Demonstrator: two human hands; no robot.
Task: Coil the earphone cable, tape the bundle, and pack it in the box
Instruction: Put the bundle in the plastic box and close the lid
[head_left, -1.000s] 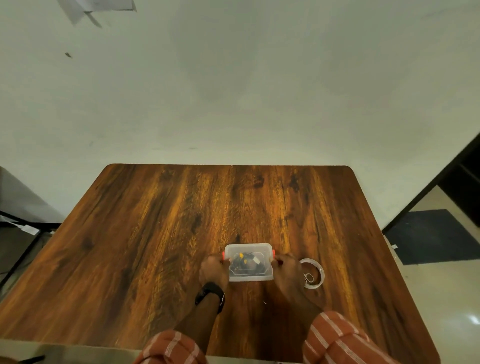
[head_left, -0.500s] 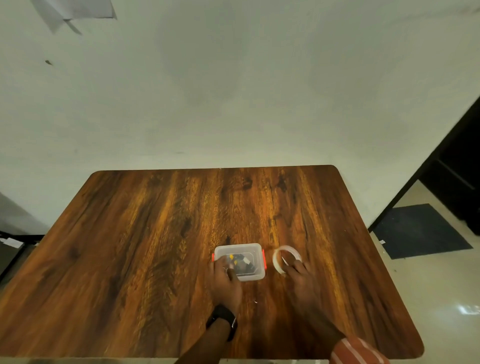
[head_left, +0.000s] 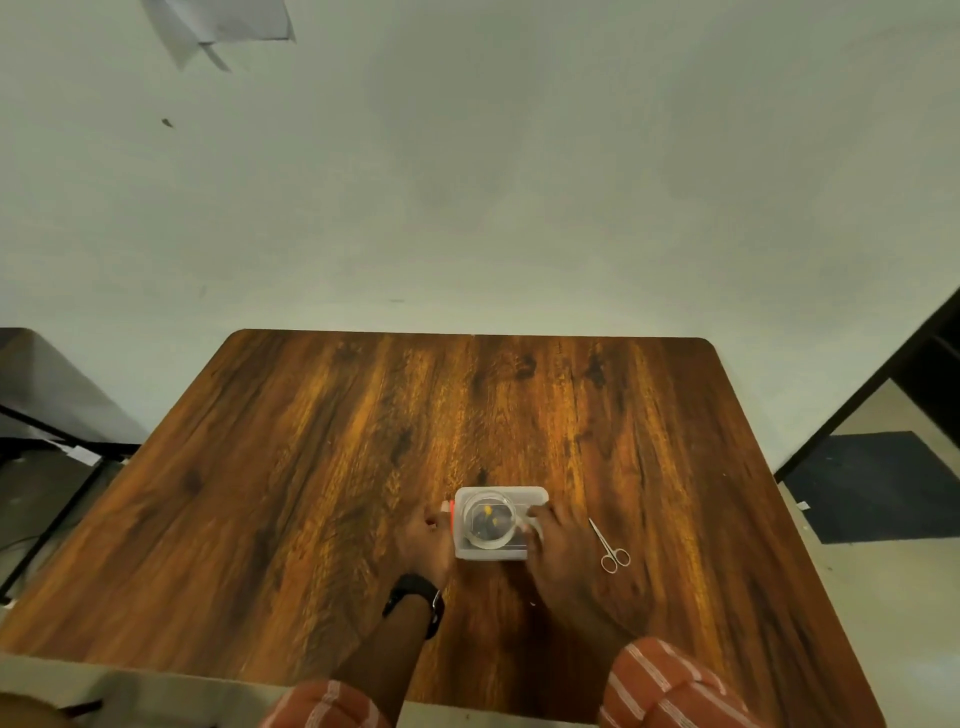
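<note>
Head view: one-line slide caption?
Both hands, left hand and right hand, flank the closed clear box with the tape roll on its lid; scissors lie beside.

Near the front middle of a brown wood-grain tabletop (head_left: 322, 467): a small clear plastic box with orange side clips (head_left: 530, 499). Flat on top of the box's lid, toward its left half, a clear ring-shaped roll of tape (head_left: 511, 538). Inside the box, under the roll, a dark coiled earphone bundle (head_left: 488, 525), blurred. Against the box's left side, the left hand (head_left: 427, 543), fingers at the clip. Against the box's right side, the right hand (head_left: 558, 548), fingers touching the roll's right edge. Just right of the right hand, flat on the tabletop, small silver metal scissors (head_left: 609, 545), handles nearest the wearer. Beyond the tabletop's far edge, a plain wall (head_left: 519, 182).
</note>
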